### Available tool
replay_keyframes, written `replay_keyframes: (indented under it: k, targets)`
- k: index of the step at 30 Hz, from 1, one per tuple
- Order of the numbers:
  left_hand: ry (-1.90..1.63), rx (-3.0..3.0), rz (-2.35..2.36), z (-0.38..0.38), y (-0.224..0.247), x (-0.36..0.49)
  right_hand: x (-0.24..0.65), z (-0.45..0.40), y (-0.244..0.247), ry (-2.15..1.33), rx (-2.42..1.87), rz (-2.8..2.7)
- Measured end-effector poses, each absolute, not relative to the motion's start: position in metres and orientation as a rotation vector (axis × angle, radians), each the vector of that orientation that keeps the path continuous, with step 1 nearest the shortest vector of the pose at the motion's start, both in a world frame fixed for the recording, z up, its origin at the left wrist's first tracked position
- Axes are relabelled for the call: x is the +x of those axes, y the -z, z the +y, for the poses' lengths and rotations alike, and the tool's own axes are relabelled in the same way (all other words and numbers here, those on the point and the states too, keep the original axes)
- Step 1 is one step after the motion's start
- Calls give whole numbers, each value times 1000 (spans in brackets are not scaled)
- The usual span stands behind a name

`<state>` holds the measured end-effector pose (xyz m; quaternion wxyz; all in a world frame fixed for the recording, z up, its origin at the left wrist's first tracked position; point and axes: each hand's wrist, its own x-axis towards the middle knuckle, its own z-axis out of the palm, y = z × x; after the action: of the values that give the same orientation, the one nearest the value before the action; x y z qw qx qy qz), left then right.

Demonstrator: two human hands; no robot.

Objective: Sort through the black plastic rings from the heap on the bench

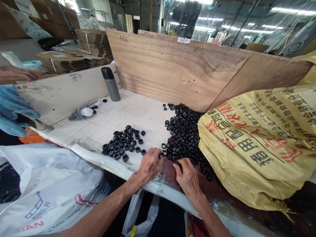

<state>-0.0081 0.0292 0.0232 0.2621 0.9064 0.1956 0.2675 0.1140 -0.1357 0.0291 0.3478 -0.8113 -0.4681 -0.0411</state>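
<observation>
My left hand (150, 163) is at the table's front edge, its fingers curled around a small black ring (161, 155) at the near side of the large pile. To its right, my right hand (187, 174) has thumb and fingers pinched on a small black part (178, 163). The large pile of black nut-like parts (184, 131) lies just beyond both hands, partly against a yellow sack. A smaller group of the same parts (120, 141) sits on the white tiled surface, left of my left hand.
The printed yellow sack (256, 141) fills the right side. A grey bottle (111, 85) stands at the back left near a wooden board (168, 69). A small plastic bag (80, 113) lies left. Another person's hand (19, 73) shows at far left, above white sacks (49, 187).
</observation>
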Motion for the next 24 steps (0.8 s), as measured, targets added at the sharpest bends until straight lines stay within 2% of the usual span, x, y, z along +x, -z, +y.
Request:
replay_keyframes:
  k: [8,11,15,24]
  targets:
    - [-686,1938,381,32,-35,-16,114,-105,-55,-611,-1678,-787]
    - [-645,1624,397,34,-38,-14,120,-94,-57,-773,-1492,-662]
    - [-545,1297,418,36,-41,-13,122,-91,-51,-744,-1431,-628]
    - [-498,1319,388,34,-41,-13,115,-92,-48,-565,-1436,-937]
